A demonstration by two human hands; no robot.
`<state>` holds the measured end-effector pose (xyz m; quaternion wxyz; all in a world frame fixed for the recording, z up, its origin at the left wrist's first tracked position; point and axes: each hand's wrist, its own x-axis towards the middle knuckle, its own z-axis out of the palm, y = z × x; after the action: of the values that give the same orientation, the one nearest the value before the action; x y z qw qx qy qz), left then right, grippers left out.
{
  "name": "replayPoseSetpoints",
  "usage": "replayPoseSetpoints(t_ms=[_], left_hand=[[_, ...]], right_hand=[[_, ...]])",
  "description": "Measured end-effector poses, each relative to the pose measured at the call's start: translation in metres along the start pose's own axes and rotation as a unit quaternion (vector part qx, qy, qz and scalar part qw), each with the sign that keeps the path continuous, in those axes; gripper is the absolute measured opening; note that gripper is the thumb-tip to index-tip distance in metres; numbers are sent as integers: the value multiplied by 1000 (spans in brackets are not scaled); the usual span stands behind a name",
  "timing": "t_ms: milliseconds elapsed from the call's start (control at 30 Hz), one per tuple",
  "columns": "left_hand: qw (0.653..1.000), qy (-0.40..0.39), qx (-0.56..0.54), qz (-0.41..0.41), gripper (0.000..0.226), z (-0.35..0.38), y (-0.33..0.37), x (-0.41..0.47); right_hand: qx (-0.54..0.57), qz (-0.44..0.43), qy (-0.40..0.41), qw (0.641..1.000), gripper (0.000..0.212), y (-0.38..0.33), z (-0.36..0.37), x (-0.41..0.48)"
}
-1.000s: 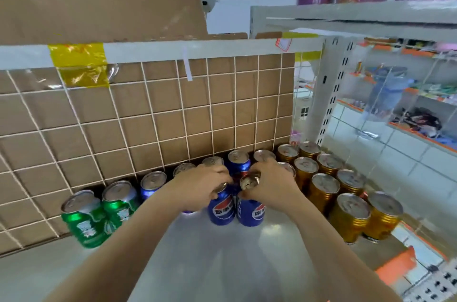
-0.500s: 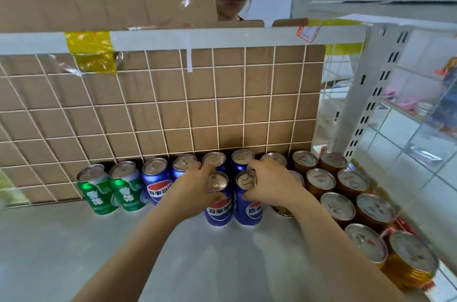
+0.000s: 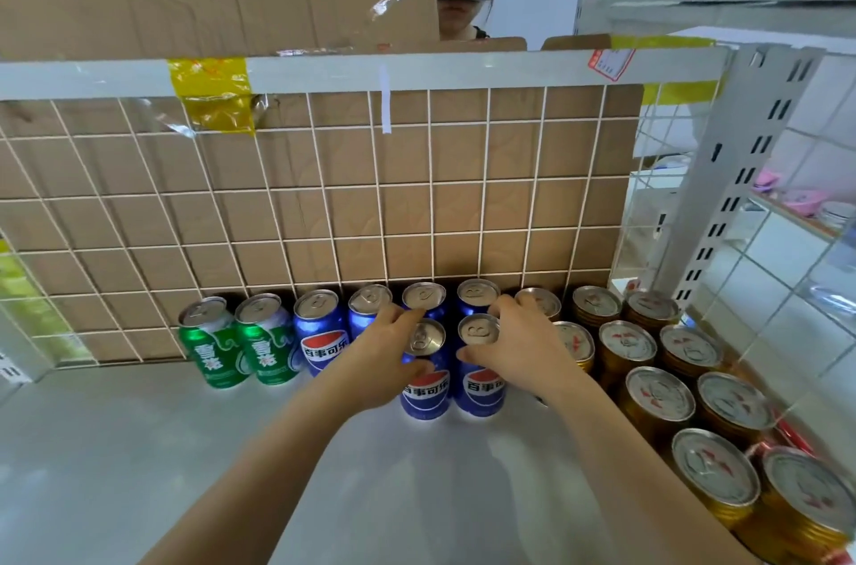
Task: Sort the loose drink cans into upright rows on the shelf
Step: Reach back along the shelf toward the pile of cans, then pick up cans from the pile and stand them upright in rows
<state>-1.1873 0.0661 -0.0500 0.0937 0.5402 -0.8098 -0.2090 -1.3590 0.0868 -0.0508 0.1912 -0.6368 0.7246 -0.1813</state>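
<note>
Glossy metal cans (image 3: 425,367) stand on a smooth, faintly shiny shelf (image 3: 139,448); at twelve o'clock, matt cardboard (image 3: 324,203) (behind thin wire mesh).

shelf surface (image 3: 139,472): pale grey, plain. back panel (image 3: 417,212): brown cardboard behind a white wire grid of squares. tape patch (image 3: 210,94): yellow, glossy. green cans (image 3: 241,347): green bodies, white lettering, silver tops. blue cans (image 3: 426,388): deep blue, each with a red, white and blue round emblem, silver tops. gold cans (image 3: 657,407): gold bodies, silver lids with red marks.
</note>
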Motion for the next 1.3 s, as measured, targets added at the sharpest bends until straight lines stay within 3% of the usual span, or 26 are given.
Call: replayPoseSetpoints(t_ms=[100, 167, 267, 333, 467, 633, 767, 1300], left_hand=[[1000, 16, -7, -6, 74, 2, -2, -5], [999, 38, -2, -7, 77, 2, -6, -12], [997, 76, 17, -9, 78, 3, -18, -27], [995, 88, 42, -20, 80, 2, -31, -40], [985, 125, 99, -57, 79, -3, -63, -72], [959, 181, 131, -172, 76, -21, -111, -117], [939, 234, 138, -213, 68, -49, -161, -157], [898, 284, 97, -322, 63, -138, -391, -353]], right_hand=[[-27, -2, -7, 1000, 79, -1, 4, -3], [-82, -6, 34, 996, 82, -5, 8, -9], [-118, -52, 132, 983, 72, -18, 13, -19], [-102, -98, 140, 980, 66, -35, 21, -22], [-103, -169, 126, 972, 61, -78, 50, -30], [-135, -194, 89, 968, 54, -145, 93, -48], [-144, -233, 65, 959, 54, -205, 128, -61], [-146, -357, -60, 921, 53, -473, 306, -146]])
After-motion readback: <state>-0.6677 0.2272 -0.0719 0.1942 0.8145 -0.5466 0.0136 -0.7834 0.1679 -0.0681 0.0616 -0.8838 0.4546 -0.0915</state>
